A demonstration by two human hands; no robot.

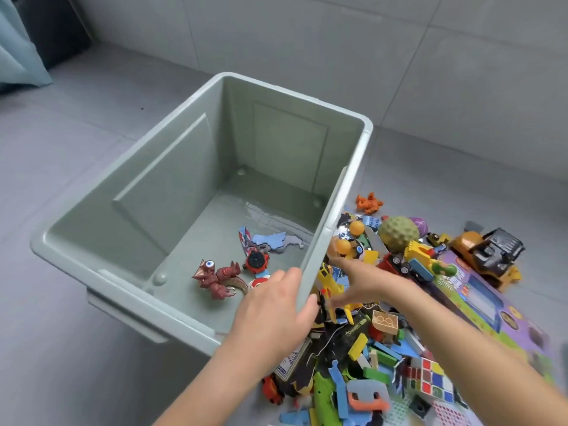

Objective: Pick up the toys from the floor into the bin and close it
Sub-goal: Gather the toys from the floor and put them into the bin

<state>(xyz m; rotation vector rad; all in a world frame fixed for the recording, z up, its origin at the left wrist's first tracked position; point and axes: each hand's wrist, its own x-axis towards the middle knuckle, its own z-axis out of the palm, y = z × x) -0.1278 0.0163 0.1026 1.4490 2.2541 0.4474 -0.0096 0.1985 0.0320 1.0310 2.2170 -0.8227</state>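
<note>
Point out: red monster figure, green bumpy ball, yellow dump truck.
red monster figure [218, 279], head view, on its body
green bumpy ball [398, 232], head view, on its top surface
yellow dump truck [488, 255], head view, on its black bed

A pale green bin [172, 192] stands open on the grey floor [61, 348], holding a red monster figure [219, 278] and a few pieces. Just beside its right wall lies a heap of colourful toys [399, 302].
</note>
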